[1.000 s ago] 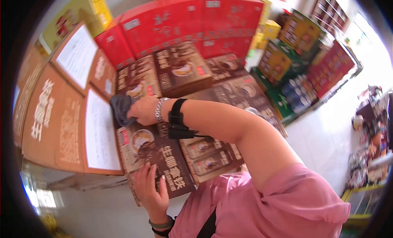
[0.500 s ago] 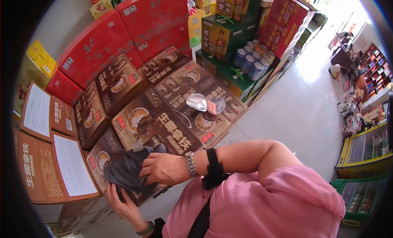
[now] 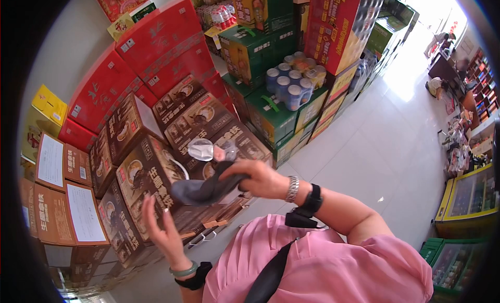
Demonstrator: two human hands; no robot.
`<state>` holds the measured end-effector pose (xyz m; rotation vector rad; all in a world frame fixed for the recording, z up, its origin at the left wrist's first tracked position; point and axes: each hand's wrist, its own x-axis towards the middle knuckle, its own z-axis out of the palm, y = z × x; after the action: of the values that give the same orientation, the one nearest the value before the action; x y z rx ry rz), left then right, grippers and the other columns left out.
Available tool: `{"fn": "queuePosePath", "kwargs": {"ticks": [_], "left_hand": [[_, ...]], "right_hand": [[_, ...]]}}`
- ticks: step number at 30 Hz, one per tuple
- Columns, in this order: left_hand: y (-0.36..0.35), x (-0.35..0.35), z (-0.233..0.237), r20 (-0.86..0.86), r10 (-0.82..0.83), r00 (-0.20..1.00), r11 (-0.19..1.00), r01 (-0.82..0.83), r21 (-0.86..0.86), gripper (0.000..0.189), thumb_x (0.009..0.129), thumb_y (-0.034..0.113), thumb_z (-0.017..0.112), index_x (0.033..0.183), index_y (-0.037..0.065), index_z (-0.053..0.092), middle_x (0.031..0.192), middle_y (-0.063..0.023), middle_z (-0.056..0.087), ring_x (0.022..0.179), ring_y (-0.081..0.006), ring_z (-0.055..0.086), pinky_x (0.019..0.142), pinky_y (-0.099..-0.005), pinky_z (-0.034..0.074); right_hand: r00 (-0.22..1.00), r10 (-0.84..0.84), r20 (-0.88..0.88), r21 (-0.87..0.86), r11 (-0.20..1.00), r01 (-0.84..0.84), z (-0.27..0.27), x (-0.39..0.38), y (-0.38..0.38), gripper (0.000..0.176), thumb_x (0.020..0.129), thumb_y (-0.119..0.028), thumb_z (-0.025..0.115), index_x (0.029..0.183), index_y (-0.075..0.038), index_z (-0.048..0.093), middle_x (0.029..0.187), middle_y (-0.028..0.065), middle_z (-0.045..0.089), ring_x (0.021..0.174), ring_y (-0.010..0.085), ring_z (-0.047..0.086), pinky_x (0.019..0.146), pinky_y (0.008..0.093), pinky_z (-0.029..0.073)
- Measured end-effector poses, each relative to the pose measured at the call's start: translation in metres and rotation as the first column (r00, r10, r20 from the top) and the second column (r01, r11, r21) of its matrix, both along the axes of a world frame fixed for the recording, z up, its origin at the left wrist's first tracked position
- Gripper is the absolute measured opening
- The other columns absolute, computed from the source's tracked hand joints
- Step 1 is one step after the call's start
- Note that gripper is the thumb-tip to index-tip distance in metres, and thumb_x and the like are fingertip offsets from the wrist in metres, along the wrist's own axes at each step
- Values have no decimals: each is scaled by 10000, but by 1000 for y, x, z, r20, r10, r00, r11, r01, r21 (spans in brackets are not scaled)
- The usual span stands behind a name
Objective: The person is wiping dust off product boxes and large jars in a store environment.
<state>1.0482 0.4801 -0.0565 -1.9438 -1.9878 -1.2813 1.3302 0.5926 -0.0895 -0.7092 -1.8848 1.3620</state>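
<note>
My right hand (image 3: 264, 180) is closed round a dark grey cloth (image 3: 204, 191), which hangs in the air over the brown cartons and looks smeared by motion. My left hand (image 3: 165, 235) holds nothing, its fingers stretched out and apart beside the front of a brown carton (image 3: 133, 172) printed with a coffee cup. On the cartons beyond the cloth lie a silvery round piece (image 3: 201, 150) and a small pink and clear plastic item (image 3: 225, 153), partly behind my right hand. A pale curved strap (image 3: 180, 168) sticks up near the cloth.
Red boxes (image 3: 161, 47) stand stacked against the wall behind. Green cartons (image 3: 273, 118) carry shrink-wrapped cans (image 3: 294, 81) at centre right. Cartons with white paper sheets (image 3: 86, 212) are on the left. Tiled floor (image 3: 359, 141) runs along the right, with people (image 3: 436, 87) far off.
My right hand has lifted the grey cloth off the cartons and carried it up and right. The left hand has come away from the cloth. The view has shifted.
</note>
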Motion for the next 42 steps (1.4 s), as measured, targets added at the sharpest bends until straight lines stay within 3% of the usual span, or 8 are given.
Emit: {"fn": "queuePosePath", "kwargs": {"ticks": [7,12,15,18,25,33,38,42], "left_hand": [[50,169,-35,648,-425,632,748,648,-142,640,1007,200,568,1566,87,278,1538,-134,395,1377,-265,441,1095,-400,392],[77,265,-37,963,-264,60,593,798,113,742,996,345,608,1591,134,218,1542,-115,351,1387,-264,403,1101,-395,408],[98,309,-42,972,-222,-81,610,766,203,617,1004,285,595,1534,100,339,1457,-110,464,1315,-245,488,1063,-378,451],[125,331,-56,992,-40,-120,706,699,113,367,1001,122,541,1359,38,536,1254,-91,636,1125,-222,633,980,-365,515],[215,342,-47,992,-31,-122,824,559,95,333,954,39,524,1284,52,566,1156,-82,659,1038,-209,659,900,-329,545],[457,267,17,858,-404,316,915,121,386,405,953,29,546,1358,22,534,1217,-117,639,1025,-220,664,859,-355,548],[614,226,11,385,-371,845,887,200,416,403,900,65,613,1300,19,595,1271,-172,630,1126,-317,625,991,-380,469],[648,221,-30,-181,-25,983,998,15,-56,390,833,101,654,1217,34,640,1218,-184,650,1153,-370,598,983,-436,480]], "right_hand": [[865,-368,-342,-504,849,162,-3,131,-8,411,962,-38,494,1372,-20,526,1167,34,639,1043,96,597,941,259,482],[939,-338,-71,-306,903,302,23,172,-29,462,956,-73,579,1405,-26,479,1262,133,614,1090,179,611,926,315,505],[919,-343,192,493,844,212,-3,187,-22,500,888,-175,651,1364,-72,540,1440,231,483,1360,403,417,1143,518,313],[871,-384,307,512,838,189,-1,211,-25,424,894,-247,672,1298,-130,621,1484,212,447,1412,382,369,1173,533,249],[837,-498,225,237,862,449,0,285,-28,467,921,-133,674,1377,-155,575,1504,187,446,1298,366,511,1076,438,428],[776,-557,296,-105,788,606,-57,362,-6,439,956,-33,618,1385,-105,559,1398,115,562,1172,225,623,994,354,504],[727,-531,435,-200,731,653,-57,379,46,376,965,-44,615,1339,-82,593,1287,95,626,1118,208,646,952,341,530],[693,-497,522,-202,718,666,-49,384,86,358,964,-145,637,1321,-134,613,1219,125,658,1095,244,658,910,369,540]]}}
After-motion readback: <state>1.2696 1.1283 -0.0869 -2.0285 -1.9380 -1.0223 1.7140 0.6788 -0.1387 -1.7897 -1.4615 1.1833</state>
